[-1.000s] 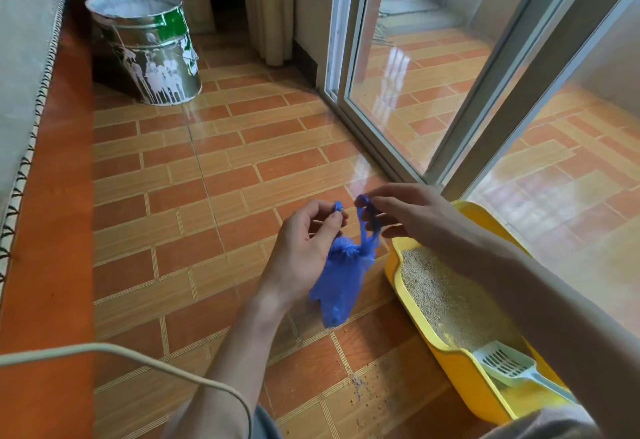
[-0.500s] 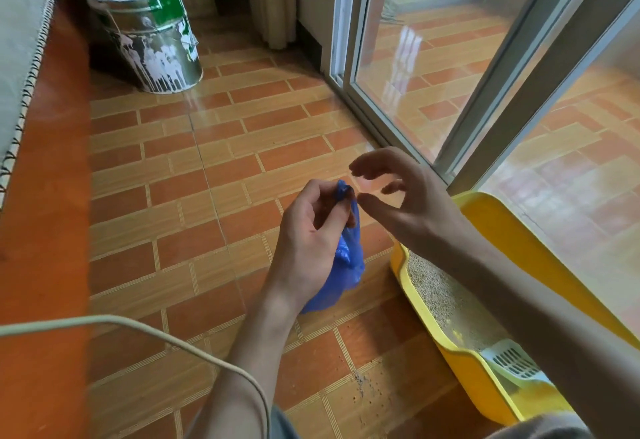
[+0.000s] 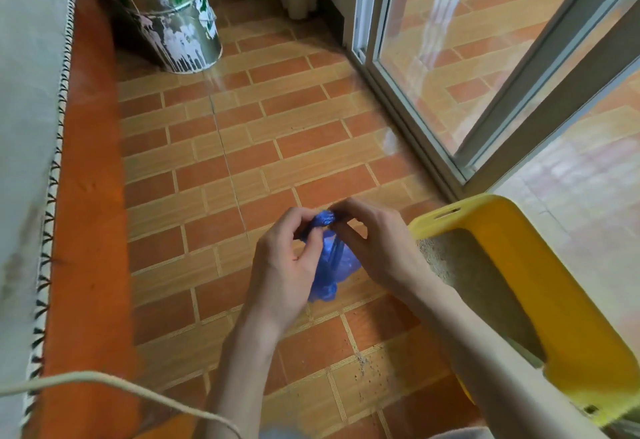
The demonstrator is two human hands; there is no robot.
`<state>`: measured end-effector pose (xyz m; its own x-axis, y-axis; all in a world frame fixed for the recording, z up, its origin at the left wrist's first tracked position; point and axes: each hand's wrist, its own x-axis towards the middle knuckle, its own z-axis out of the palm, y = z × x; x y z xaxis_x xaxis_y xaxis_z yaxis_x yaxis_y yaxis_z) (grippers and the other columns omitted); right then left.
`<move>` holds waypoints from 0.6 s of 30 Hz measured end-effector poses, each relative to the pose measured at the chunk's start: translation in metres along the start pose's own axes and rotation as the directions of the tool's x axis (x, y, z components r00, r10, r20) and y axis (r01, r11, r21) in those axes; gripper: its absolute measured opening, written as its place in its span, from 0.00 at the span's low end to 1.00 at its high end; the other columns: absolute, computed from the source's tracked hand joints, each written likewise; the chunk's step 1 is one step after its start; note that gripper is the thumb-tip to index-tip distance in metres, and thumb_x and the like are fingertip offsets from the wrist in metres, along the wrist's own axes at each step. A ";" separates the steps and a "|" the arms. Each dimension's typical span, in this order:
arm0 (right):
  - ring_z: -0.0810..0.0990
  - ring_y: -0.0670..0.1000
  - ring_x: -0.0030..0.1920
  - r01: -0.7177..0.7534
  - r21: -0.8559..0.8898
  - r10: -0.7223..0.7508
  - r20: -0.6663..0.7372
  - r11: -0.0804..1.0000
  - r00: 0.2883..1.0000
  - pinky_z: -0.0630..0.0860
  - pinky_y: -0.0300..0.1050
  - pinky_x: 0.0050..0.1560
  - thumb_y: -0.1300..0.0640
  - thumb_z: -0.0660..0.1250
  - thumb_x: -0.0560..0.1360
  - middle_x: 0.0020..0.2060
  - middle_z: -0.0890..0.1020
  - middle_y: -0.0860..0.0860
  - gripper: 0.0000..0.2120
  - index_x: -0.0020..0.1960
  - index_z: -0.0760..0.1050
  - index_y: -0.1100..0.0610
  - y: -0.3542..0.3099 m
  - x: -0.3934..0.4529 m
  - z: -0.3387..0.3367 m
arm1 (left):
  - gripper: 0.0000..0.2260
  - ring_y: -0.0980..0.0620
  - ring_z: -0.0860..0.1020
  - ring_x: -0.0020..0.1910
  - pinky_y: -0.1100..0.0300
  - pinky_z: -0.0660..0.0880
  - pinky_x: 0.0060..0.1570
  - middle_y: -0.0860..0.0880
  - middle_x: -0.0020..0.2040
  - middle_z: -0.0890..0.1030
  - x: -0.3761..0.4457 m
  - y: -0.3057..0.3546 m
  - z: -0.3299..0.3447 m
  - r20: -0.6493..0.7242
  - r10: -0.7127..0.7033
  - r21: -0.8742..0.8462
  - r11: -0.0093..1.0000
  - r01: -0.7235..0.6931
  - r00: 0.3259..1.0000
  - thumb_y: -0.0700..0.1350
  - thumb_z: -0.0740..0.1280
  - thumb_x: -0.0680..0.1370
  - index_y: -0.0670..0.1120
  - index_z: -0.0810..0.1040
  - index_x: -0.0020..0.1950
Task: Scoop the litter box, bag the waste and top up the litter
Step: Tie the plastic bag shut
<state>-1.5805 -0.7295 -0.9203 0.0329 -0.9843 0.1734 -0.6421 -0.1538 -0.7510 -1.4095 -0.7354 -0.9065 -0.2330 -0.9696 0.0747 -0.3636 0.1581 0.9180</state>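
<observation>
Just left of the yellow litter box (image 3: 540, 286), above the tiled floor (image 3: 242, 161), the left hand (image 3: 282, 265) and right hand (image 3: 377, 248) both pinch the twisted neck of the blue bag (image 3: 332, 265), which hangs straight down between them.

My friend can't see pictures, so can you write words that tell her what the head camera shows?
Two bare hands, left hand and right hand, pinch the gathered top of a small blue bag above an orange tiled floor. A yellow litter box of litter sits to the right beside a glass sliding door, and a paint-splashed metal bucket stands farther back.
</observation>
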 end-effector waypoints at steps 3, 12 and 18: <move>0.82 0.46 0.48 -0.050 -0.002 0.050 -0.008 0.999 0.999 0.78 0.51 0.49 0.58 0.70 0.77 0.47 0.83 0.42 0.07 0.54 0.81 0.50 -0.019 -0.001 -0.009 | 0.08 0.56 0.82 0.51 0.71 0.75 0.47 0.59 0.47 0.83 -0.005 0.019 -0.015 -0.022 -0.065 0.049 0.997 0.066 0.998 0.38 0.68 0.82 0.51 0.82 0.54; 0.76 0.49 0.46 -0.022 -0.267 0.053 0.109 0.964 0.993 0.72 0.48 0.45 0.51 0.74 0.76 0.44 0.83 0.40 0.07 0.53 0.82 0.45 -0.173 0.003 -0.114 | 0.09 0.53 0.84 0.50 0.49 0.81 0.53 0.55 0.47 0.86 -0.021 0.162 -0.108 -0.004 -0.289 0.010 0.957 0.289 0.957 0.37 0.71 0.80 0.51 0.85 0.52; 0.76 0.52 0.42 0.031 -0.406 0.026 0.134 0.913 0.991 0.64 0.48 0.42 0.51 0.75 0.75 0.40 0.82 0.41 0.05 0.49 0.81 0.47 -0.311 0.000 -0.204 | 0.09 0.59 0.82 0.52 0.61 0.80 0.53 0.60 0.50 0.86 -0.042 0.306 -0.185 0.021 -0.303 0.054 0.952 0.301 0.953 0.40 0.71 0.80 0.53 0.86 0.54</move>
<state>-1.5370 -0.6645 -0.5570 0.1181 -0.9907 0.0671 -0.8965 -0.1354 -0.4219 -1.3445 -0.6812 -0.5573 -0.1311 -0.9677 -0.2153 -0.4649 -0.1318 0.8755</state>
